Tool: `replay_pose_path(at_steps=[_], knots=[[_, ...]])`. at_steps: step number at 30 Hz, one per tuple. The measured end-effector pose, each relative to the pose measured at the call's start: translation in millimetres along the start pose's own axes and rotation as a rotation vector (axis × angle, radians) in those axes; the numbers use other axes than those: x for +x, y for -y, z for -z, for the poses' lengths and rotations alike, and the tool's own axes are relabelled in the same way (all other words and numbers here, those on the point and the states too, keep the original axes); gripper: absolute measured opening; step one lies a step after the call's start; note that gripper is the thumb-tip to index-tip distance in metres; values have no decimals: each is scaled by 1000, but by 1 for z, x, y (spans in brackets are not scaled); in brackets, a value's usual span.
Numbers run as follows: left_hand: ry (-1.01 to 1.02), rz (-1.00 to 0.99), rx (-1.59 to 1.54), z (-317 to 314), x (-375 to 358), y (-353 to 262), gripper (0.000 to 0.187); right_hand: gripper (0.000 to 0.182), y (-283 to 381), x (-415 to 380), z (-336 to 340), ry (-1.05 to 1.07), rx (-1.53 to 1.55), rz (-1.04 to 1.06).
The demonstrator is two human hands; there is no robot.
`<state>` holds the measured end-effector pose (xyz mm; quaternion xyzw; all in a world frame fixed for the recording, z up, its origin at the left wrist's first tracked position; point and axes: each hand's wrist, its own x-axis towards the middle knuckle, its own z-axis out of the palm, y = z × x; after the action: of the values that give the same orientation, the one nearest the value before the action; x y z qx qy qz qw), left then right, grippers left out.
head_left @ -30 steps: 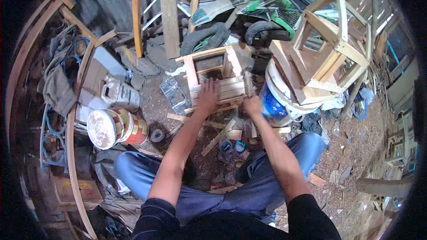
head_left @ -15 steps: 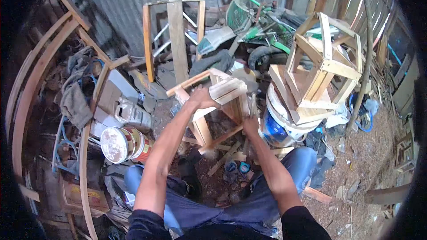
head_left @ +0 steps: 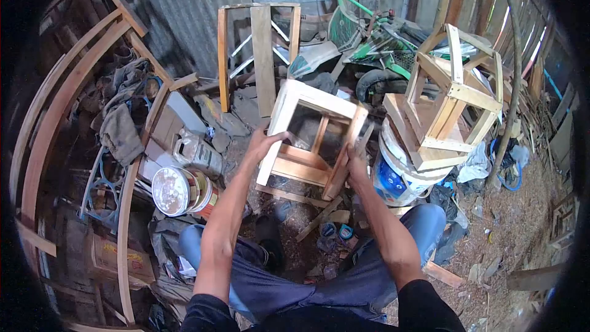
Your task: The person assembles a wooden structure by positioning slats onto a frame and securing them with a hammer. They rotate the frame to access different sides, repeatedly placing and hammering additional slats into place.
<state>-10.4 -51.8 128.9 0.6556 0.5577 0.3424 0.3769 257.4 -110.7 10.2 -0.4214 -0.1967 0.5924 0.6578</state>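
Note:
A small wooden frame (head_left: 332, 102), built of pale and reddish bars, is held up in front of me with its open side facing me. My left hand (head_left: 264, 146) is closed round its left bar, the thumb lying over the inner edge. At the lower right corner my right hand (head_left: 357, 165) grips the frame's right side. Beside that hand, a thin stick-like tool (head_left: 367, 136) points upward; whether the hand also holds it is hard to make out.
On the right, another wooden frame (head_left: 452, 107) rests on a white and blue bucket (head_left: 393, 178). A paint bucket (head_left: 171, 192) stands at left, near long curved wooden bars (head_left: 126, 227). A green bicycle (head_left: 369, 43) and a tall wooden frame (head_left: 263, 55) are behind.
The wooden frame has turned so that its square opening faces me. My left hand has moved slightly down and left along it, and the whole view has shifted a little.

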Motion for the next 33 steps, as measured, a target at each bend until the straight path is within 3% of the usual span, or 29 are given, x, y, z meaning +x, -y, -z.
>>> replay_pose_path(at_steps=[1, 3, 5, 6, 9, 13, 15, 19, 21, 22, 23, 25, 26, 28, 29, 30, 33], knots=[[-9, 7, -102, -2, 6, 33, 71, 20, 6, -3, -9, -9, -5, -13], [24, 148, -207, -5, -13, 44, 59, 16, 15, -10, -25, 43, -241, 366], [27, 331, -338, -14, -20, 101, 54, 19, 18, -25, -41, -8, -389, 358], [50, 327, -478, -22, -29, 113, 53, 23, 13, -27, -43, -53, -526, 366], [61, 390, -694, -38, -48, 140, 55, 23, -18, -18, -35, -43, -363, 376], [-2, 307, -758, -35, -30, 124, 58, 24, -14, -17, -43, -56, -544, 492], [-105, 209, -862, -34, -24, 125, 55, 24, -9, -18, -51, -27, -434, 444], [-142, 228, -760, -36, -23, 131, 52, 23, -11, -6, -44, 60, -718, 606], [-190, 189, -324, -52, -22, 195, 50, 24, -25, -2, -35, 130, -884, 422], [-282, 232, 41, -54, -23, 224, 48, 24, -31, -4, -37, 135, -877, 417], [-283, 238, 48, -52, -31, 230, 48, 26, -37, -7, -40, 215, -889, 403], [-272, 199, -302, -55, -52, 236, 43, 27, -41, -14, -48, 305, -904, 390], [-294, 182, -123, -50, -70, 192, 38, 28, -38, -20, -55, 338, -951, 441], [-256, 203, -181, -49, -81, 228, 37, 30, -42, -24, -59, 378, -987, 478], [-213, 214, -245, -49, -86, 248, 36, 37, -45, -18, -59, 427, -954, 395], [-209, 275, -252, -49, -91, 249, 33, 44, -44, -17, -63, 476, -923, 316], [-246, 292, -321, -60, -97, 252, 32, 42, -41, -24, -74, 424, -1039, 250]])
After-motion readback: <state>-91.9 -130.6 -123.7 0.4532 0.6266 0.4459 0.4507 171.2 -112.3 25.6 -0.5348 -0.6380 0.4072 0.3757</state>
